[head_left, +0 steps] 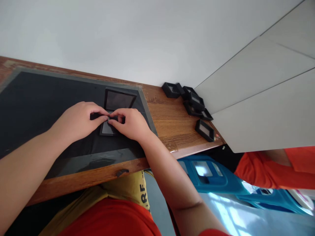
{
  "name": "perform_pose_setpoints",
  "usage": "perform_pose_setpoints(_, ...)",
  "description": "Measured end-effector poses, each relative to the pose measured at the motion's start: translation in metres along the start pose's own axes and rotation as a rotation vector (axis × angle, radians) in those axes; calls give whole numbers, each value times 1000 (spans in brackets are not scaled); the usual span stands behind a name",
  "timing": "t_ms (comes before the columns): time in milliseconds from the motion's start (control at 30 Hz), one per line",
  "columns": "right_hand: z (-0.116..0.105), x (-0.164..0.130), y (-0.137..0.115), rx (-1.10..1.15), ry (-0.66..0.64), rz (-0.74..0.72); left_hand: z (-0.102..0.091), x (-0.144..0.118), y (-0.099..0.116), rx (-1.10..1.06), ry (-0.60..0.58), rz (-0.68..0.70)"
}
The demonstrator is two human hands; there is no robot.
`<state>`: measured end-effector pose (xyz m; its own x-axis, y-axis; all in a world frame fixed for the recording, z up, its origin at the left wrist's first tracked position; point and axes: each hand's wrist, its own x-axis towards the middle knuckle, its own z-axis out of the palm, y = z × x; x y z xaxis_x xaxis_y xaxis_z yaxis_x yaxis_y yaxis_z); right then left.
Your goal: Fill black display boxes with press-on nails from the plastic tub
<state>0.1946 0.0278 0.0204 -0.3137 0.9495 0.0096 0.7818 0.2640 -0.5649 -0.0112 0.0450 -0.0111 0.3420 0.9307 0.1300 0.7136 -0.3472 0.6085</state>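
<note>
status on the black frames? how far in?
Looks done: a pile of black frames sits at the right end of the wooden table, though finished or not I can't tell. In hand: left hand and right hand pinch a small black piece over an open frame on the black mat. No remaining stock shows.

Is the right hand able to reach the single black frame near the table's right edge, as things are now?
Probably yes. The right hand is pinching a small black piece on the mat, but bare wood lies between it and the single black frame, with nothing in the way.
</note>
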Motion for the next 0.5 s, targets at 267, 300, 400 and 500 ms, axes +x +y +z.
perform_pose_setpoints(267, 4, 2, 1, -5, 30, 13, 0, -1, 2, -15, 15, 15)
perform_pose_setpoints(300, 4, 2, 1, -7, 38, 14, 0, -1, 3, -12, 17, 13)
perform_pose_setpoints(400, 5, 2, 1, 0, 55, 13, -1, -2, 4, -10, 18, -33)
perform_pose_setpoints(500, 4, 3, 4, 37, 58, 3, -3, -5, 7, -15, 29, -96)
